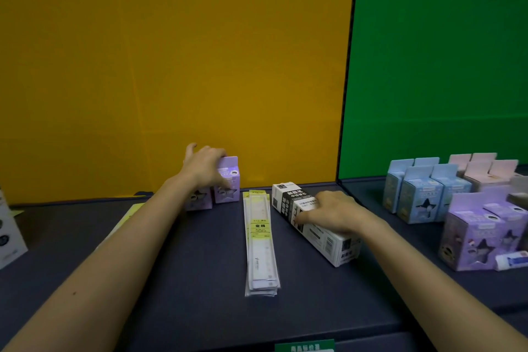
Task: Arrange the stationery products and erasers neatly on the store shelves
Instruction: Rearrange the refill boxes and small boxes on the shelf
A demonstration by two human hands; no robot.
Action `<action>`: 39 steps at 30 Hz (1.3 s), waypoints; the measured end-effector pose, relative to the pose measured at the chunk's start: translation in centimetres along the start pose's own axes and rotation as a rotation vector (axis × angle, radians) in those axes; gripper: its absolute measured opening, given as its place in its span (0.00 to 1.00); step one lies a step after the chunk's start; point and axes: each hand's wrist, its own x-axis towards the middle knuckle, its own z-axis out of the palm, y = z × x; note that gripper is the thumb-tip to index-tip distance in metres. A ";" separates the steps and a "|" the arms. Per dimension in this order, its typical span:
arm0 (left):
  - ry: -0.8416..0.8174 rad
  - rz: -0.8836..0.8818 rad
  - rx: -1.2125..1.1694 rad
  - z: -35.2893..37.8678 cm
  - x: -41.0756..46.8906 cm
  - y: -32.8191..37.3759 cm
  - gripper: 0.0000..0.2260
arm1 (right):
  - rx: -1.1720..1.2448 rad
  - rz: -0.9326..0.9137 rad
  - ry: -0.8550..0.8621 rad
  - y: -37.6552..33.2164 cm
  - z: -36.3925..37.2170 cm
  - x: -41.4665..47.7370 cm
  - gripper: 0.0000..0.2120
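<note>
On the dark shelf (pixel 200 280), my left hand (pixel 204 164) grips a small purple box (pixel 230 183) standing against the yellow back wall; a second purple box (pixel 200 200) stands beside it, partly hidden by my wrist. My right hand (pixel 333 213) lies on top of a long black-and-white box (pixel 323 233) lying at an angle, fingers wrapped over its left side. Between my hands, a stack of packaged rulers (pixel 260 240) points away from me.
Right of the divider stand blue boxes (pixel 420 194), pink boxes (pixel 483 168) and larger purple boxes (pixel 480 234), with a small white tube (pixel 511 260) in front. A white package (pixel 8 228) stands at far left. A green price label (pixel 304 346) marks the front edge.
</note>
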 end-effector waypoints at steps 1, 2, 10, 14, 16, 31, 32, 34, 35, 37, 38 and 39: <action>0.019 0.013 0.005 -0.3 0.0 0.0 0.23 | 0.026 0.003 0.004 0.1 -0.1 -0.1 0.19; 0.040 0.024 0.002 -0.7 0.0 0.1 0.24 | 0.059 0.006 0.006 0.2 -0.3 -0.1 0.19; 0.189 0.102 -0.480 -6.2 -1.7 1.4 0.17 | 0.662 -0.104 0.044 2.5 -2.1 -0.9 0.16; 0.144 0.073 -0.721 -8.2 -4.1 2.5 0.16 | 0.904 -0.195 -0.004 2.9 -2.8 -1.5 0.21; 0.123 0.053 -0.792 -8.9 -5.3 2.8 0.14 | 1.007 -0.231 -0.031 2.9 -2.9 -2.0 0.21; 0.351 -0.078 -1.062 -9.4 -15.6 2.7 0.21 | 1.160 -0.453 -0.010 -1.4 -2.6 -6.9 0.21; 0.360 -0.082 -1.083 -9.6 -16.5 2.3 0.22 | 1.147 -0.468 0.002 -2.1 -2.5 -7.3 0.20; 0.377 -0.070 -1.079 -10.3 -18.2 1.3 0.21 | 1.136 -0.500 0.004 -3.6 -2.2 -8.3 0.20; 0.387 -0.059 -1.076 -10.6 -19.0 0.8 0.19 | 1.141 -0.514 -0.006 -4.6 -1.9 -8.8 0.20; 0.394 -0.052 -1.070 -11.2 -20.4 -0.3 0.16 | 1.160 -0.528 -0.033 -6.7 -1.2 -9.8 0.18; 0.392 -0.051 -1.047 -11.6 -21.1 -1.2 0.16 | 1.167 -0.534 -0.045 -7.9 -0.8 -10.3 0.16; 0.383 -0.049 -1.011 -11.9 -21.8 -2.2 0.16 | 1.176 -0.540 -0.054 -9.1 -0.4 -10.8 0.15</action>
